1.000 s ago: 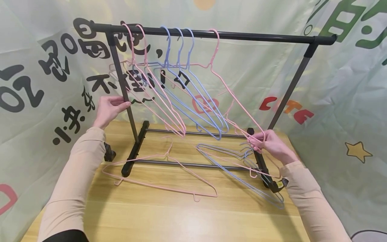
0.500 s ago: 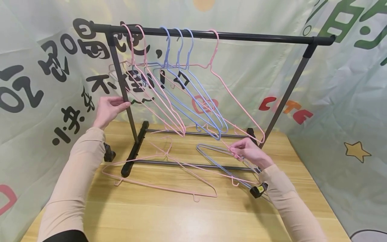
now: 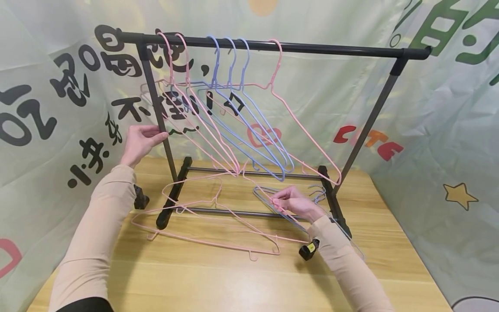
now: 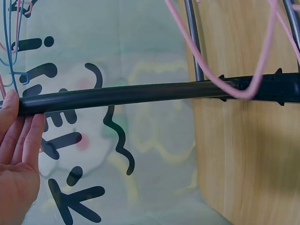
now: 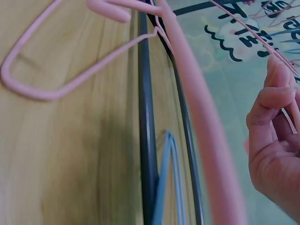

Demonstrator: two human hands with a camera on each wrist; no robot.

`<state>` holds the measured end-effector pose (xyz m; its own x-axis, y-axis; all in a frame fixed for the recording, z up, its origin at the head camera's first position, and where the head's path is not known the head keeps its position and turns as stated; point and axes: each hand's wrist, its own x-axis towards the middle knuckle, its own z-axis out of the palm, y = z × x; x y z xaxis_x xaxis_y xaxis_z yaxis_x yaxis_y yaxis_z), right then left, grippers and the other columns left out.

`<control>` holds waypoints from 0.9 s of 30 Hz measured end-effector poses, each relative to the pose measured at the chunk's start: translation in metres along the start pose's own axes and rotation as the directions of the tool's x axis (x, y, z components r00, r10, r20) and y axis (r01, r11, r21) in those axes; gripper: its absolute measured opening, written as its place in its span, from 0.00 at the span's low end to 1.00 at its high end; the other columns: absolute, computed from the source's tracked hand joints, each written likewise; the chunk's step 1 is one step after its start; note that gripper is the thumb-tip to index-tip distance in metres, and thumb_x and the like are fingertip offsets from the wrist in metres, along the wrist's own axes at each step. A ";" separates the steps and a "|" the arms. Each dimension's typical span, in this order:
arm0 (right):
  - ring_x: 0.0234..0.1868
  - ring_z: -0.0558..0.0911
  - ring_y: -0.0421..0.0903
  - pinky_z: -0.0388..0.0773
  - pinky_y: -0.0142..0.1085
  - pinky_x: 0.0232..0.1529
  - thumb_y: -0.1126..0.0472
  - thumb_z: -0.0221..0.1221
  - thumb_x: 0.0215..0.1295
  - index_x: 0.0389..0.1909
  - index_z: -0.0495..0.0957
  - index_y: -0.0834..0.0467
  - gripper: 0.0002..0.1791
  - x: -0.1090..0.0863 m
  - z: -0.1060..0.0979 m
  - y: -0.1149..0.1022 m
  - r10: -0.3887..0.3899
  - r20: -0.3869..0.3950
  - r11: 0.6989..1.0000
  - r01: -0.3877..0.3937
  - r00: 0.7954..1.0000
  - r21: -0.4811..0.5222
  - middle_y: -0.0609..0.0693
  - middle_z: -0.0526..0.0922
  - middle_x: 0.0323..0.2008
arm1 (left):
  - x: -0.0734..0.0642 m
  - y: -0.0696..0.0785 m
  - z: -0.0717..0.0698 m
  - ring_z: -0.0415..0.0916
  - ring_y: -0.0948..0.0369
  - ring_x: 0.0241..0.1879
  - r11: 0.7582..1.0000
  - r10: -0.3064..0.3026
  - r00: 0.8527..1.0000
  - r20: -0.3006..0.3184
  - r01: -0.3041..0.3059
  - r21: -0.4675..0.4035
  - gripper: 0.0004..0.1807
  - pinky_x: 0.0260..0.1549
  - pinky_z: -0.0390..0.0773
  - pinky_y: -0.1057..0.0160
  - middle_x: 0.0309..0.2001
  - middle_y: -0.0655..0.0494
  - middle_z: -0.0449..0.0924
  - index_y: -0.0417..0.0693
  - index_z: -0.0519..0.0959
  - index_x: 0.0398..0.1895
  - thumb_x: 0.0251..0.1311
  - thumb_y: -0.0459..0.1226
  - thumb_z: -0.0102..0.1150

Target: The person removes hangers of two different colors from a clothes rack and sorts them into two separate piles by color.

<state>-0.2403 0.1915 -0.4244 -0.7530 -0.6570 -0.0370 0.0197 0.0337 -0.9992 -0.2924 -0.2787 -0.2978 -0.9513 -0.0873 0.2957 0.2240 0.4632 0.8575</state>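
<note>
In the head view my left hand (image 3: pixel 139 142) pinches the left upright of a black clothes rack (image 3: pixel 312 46), thumb on one side and fingers on the other. The left wrist view shows this grip on the upright (image 4: pixel 112 96). My right hand (image 3: pixel 298 204) pinches a pink clothes hanger (image 3: pixel 292 239) by one sloping arm, low in front of the rack. Up close in the right wrist view, the held hanger (image 5: pixel 199 103) crosses the middle. Another pink hanger (image 3: pixel 195 237) lies on the table, partly overlapped by the held one. Several blue hangers (image 3: pixel 319 197) lie behind my right hand.
Two pink hangers (image 3: pixel 188 65), three blue hangers (image 3: pixel 234 63) and one more pink hanger (image 3: pixel 277 65) hang from the top bar. The rack's base feet (image 3: pixel 161 220) stand on the wooden table (image 3: pixel 218 281). A printed cloth (image 3: pixel 335 95) encloses the back and sides.
My right hand has moved left and downward with the pink hanger, away from the rack's right side, to over the pink hanger on the table. My left hand stays on the upright.
</note>
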 end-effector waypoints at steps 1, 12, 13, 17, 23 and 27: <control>0.21 0.75 0.33 0.71 0.23 0.21 0.73 0.51 0.72 0.32 0.85 0.54 0.17 0.002 0.002 0.002 -0.001 0.009 1.000 0.001 1.000 0.004 0.42 0.80 0.22 | 0.000 0.000 0.000 0.79 0.84 0.30 1.000 0.003 1.000 -0.002 -0.003 0.000 0.28 0.38 0.76 0.83 0.30 0.80 0.83 0.28 0.79 0.55 0.62 0.43 0.70; 0.20 0.77 0.33 0.72 0.23 0.20 0.76 0.49 0.71 0.34 0.87 0.52 0.22 0.024 0.024 0.020 0.023 0.061 0.992 -0.031 0.998 0.123 0.44 0.83 0.24 | 0.000 -0.002 0.000 0.79 0.84 0.30 1.000 0.021 1.000 -0.008 -0.021 0.019 0.28 0.37 0.75 0.83 0.30 0.79 0.84 0.28 0.80 0.54 0.61 0.44 0.70; 0.21 0.77 0.33 0.73 0.23 0.21 0.77 0.49 0.71 0.34 0.87 0.52 0.22 0.026 0.026 0.021 0.021 0.067 0.990 -0.030 0.997 0.135 0.44 0.83 0.25 | 0.000 -0.001 0.000 0.79 0.84 0.30 1.000 0.019 1.000 -0.008 -0.019 0.017 0.28 0.37 0.75 0.83 0.30 0.79 0.84 0.29 0.80 0.54 0.61 0.45 0.70; 0.21 0.78 0.33 0.72 0.23 0.21 0.79 0.47 0.70 0.35 0.87 0.52 0.24 0.032 0.033 0.026 0.006 0.097 0.985 -0.023 0.995 0.169 0.43 0.84 0.25 | 0.000 -0.001 0.000 0.79 0.83 0.29 1.000 0.016 1.000 -0.007 -0.016 0.014 0.28 0.37 0.76 0.83 0.31 0.77 0.85 0.28 0.80 0.54 0.61 0.45 0.70; 0.21 0.77 0.33 0.72 0.23 0.21 0.77 0.49 0.70 0.34 0.86 0.54 0.20 0.039 0.042 0.033 0.040 0.100 0.980 -0.059 0.994 0.192 0.42 0.84 0.23 | 0.000 -0.001 -0.001 0.79 0.84 0.30 1.000 0.016 1.000 -0.006 -0.016 0.019 0.28 0.37 0.76 0.83 0.32 0.77 0.85 0.29 0.80 0.55 0.61 0.45 0.70; 0.20 0.77 0.33 0.73 0.22 0.20 0.76 0.50 0.71 0.33 0.85 0.57 0.18 0.043 0.048 0.039 0.065 0.067 0.978 -0.077 0.996 0.196 0.43 0.83 0.22 | 0.000 -0.001 -0.001 0.78 0.85 0.31 0.999 0.017 1.000 -0.008 -0.017 0.035 0.28 0.38 0.75 0.83 0.32 0.80 0.84 0.30 0.80 0.55 0.61 0.44 0.70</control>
<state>-0.2399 0.1282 -0.4658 -0.7047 -0.7021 -0.1026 0.2062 -0.0643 -0.9764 -0.2925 -0.2799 -0.2985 -0.9456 -0.0865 0.3136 0.2324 0.4949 0.8373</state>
